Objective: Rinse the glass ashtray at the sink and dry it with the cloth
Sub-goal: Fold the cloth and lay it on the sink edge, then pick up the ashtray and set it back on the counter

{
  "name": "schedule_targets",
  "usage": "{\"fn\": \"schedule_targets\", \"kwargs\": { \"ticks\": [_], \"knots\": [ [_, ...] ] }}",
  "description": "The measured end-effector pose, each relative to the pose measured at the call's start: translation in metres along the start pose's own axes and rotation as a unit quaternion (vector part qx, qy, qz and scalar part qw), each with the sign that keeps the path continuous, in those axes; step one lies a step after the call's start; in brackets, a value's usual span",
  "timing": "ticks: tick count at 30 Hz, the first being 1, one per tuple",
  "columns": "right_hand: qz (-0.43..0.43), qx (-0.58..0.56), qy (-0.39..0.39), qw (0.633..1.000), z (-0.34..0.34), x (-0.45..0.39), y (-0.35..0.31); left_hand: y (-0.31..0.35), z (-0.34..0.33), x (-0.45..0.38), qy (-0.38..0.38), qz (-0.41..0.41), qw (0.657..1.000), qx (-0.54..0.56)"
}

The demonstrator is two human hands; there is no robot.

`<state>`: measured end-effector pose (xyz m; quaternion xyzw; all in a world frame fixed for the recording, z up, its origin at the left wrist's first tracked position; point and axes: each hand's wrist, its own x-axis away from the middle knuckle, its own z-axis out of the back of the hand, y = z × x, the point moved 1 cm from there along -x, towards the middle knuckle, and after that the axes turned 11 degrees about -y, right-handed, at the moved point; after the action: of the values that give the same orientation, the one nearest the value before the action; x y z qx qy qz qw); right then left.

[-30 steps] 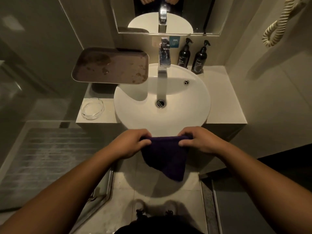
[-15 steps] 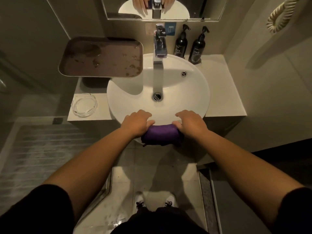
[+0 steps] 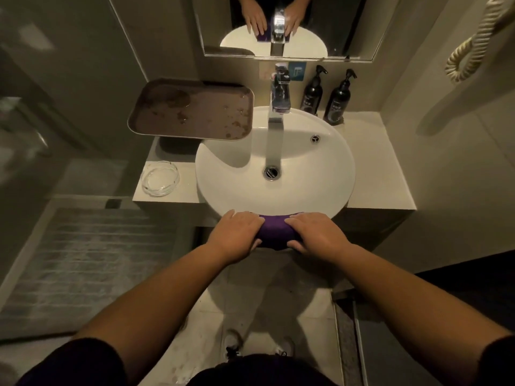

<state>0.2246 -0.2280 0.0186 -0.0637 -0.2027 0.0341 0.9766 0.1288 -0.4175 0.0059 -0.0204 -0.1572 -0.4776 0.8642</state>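
The clear glass ashtray (image 3: 160, 178) sits on the counter left of the round white sink (image 3: 320, 188), untouched. A folded purple cloth (image 3: 274, 231) lies over the sink's near rim. My left hand (image 3: 237, 235) grips its left end and my right hand (image 3: 316, 235) grips its right end, both palms down against the rim. The chrome tap (image 3: 277, 115) stands at the back of the basin with no water running; the drain (image 3: 271, 171) is below its spout.
A wet brown tray (image 3: 192, 111) sits raised at the back left, overhanging the sink edge. Two dark pump bottles (image 3: 324, 96) stand right of the tap. A mirror (image 3: 287, 26) hangs above. A coiled cord (image 3: 471, 48) hangs at right. A grey floor mat (image 3: 83, 263) lies left.
A second ago the cloth hung open between my hands below the sink. Both hands moved forward and laid it folded on the sink's near rim, where they now press on it.
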Motion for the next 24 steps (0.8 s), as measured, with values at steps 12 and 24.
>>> {"fn": "schedule_targets", "kwargs": {
  "ticks": [12,24],
  "knots": [
    [0.114,0.031,0.038,0.992,0.028,-0.048,-0.085,-0.038,-0.023,0.102,0.033,0.269,0.956,0.108],
    [0.098,-0.048,0.019,0.994,0.041,-0.181,-0.162,-0.171,-0.028,0.096,0.064,0.325,0.927,0.176]
  ]
}}
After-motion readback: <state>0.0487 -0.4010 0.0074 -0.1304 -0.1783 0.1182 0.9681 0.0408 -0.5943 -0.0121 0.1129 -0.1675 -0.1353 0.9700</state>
